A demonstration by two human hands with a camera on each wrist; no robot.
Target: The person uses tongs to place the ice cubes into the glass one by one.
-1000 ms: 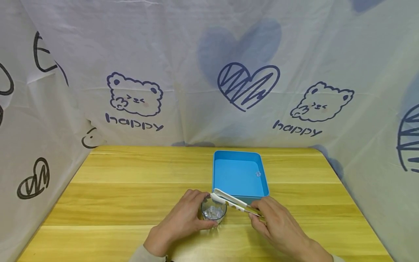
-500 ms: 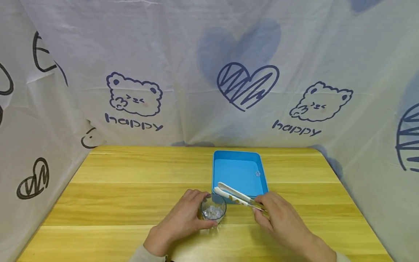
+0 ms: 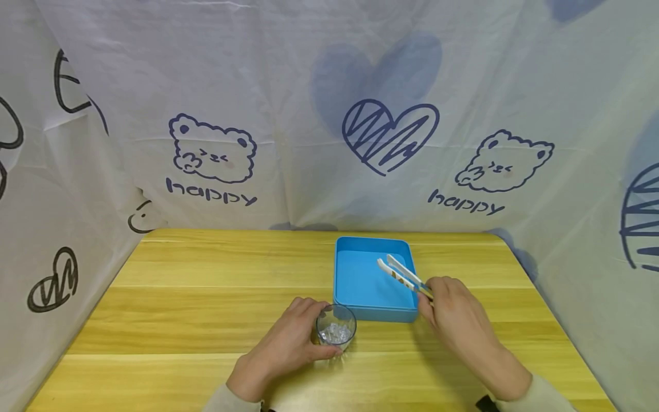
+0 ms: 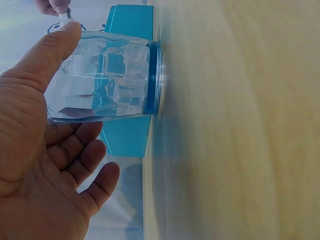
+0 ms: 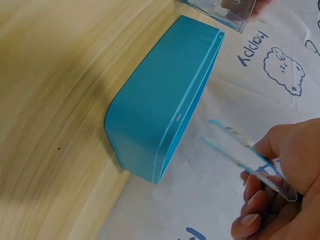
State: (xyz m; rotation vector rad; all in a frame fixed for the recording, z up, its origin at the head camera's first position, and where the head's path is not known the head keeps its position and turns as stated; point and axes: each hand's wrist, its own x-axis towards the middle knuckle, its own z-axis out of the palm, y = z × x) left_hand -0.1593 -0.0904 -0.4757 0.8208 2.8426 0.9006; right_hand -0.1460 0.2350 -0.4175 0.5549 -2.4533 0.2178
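Observation:
My left hand (image 3: 288,346) holds a clear drinking glass (image 3: 336,313) by its side, the thumb on the near side and fingers on the far side. Several clear ice-like cubes (image 4: 124,75) lie in the bottom of the glass, which stands upright on the table. In my right hand (image 3: 465,320) is a pair of white-tipped tongs (image 3: 404,277), pinched between thumb and fingers. The tongs' tips are apart, with nothing between them, over the blue box (image 3: 381,313). The single clear cube seen earlier at the box's right side is hidden behind the tongs and hand.
The blue box stands just behind the glass on a wooden table (image 3: 216,286). A white cloth (image 3: 298,171) with hearts and bear drawings hangs behind the table and along both sides.
My right hand has carried the tongs from above the glass to the right and away, over the blue box. My left hand and the glass have stayed in place.

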